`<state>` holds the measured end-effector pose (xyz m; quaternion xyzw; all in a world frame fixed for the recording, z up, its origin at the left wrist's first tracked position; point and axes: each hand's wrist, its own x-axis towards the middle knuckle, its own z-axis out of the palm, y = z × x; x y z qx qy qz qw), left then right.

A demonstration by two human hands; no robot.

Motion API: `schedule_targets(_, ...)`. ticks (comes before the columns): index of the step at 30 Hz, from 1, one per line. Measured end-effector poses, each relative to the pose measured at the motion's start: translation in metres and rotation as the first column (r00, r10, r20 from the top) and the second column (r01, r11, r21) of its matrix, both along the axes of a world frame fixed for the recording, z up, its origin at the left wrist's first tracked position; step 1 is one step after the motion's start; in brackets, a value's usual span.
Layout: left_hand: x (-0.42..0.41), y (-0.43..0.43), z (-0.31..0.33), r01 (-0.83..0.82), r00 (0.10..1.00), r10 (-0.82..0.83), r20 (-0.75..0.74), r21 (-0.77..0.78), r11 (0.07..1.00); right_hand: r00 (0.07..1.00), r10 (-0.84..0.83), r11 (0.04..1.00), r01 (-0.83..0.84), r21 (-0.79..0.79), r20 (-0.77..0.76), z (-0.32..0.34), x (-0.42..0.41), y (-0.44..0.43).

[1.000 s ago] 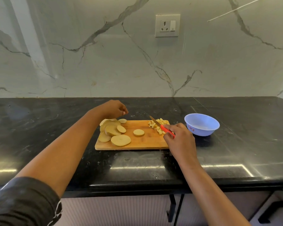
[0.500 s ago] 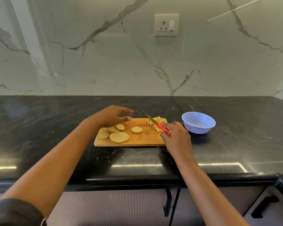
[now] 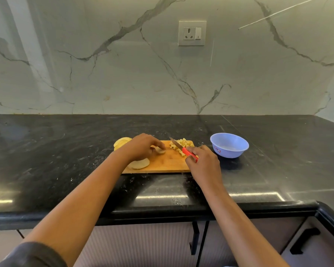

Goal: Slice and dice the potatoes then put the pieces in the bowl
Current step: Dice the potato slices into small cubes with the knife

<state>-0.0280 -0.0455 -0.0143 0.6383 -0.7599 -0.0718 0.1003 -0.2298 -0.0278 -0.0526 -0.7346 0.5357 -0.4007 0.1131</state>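
A wooden cutting board [image 3: 170, 164] lies on the black counter. My left hand [image 3: 143, 146] is over the board's middle, and its fingers curl round a small potato slice [image 3: 160, 150]. More potato slices [image 3: 121, 142] lie at the board's left end, and a large slice [image 3: 139, 163] sits near the front. A pile of diced potato [image 3: 180, 145] is at the board's far right. My right hand [image 3: 202, 162] grips a red-handled knife [image 3: 183, 150], its blade pointing back-left beside the dice. The light blue bowl [image 3: 229, 145] stands to the right of the board.
The black stone counter [image 3: 66, 160] runs to a marble wall with a power socket [image 3: 192, 33]. Cabinet fronts with dark handles [image 3: 303, 239] are below the counter's front edge.
My left hand moved from the slices at the left end to the board's middle and took hold of the small slice. The right hand and knife stayed beside the dice.
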Motion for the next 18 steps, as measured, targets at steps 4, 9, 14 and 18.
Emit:
schedule_targets(4,0.009,-0.001,-0.001,-0.087,0.996,0.082,-0.044,-0.127,0.988,1.000,0.011,1.000,-0.011,-0.001,-0.002,-0.001,0.000,-0.001)
schedule_targets(9,0.005,0.000,-0.007,-0.107,0.989,0.113,0.094,-0.066,0.992,0.999,0.043,0.999,-0.043,-0.016,-0.020,-0.003,0.001,-0.001)
schedule_targets(14,-0.008,-0.006,-0.009,-0.116,0.989,0.126,0.078,-0.123,0.986,0.999,0.046,0.999,-0.046,-0.017,-0.025,-0.004,0.002,0.000)
schedule_targets(18,-0.008,0.001,-0.013,-0.130,0.988,0.140,0.071,-0.126,0.983,0.996,0.068,0.997,-0.069,-0.026,-0.050,-0.003,0.005,0.002)
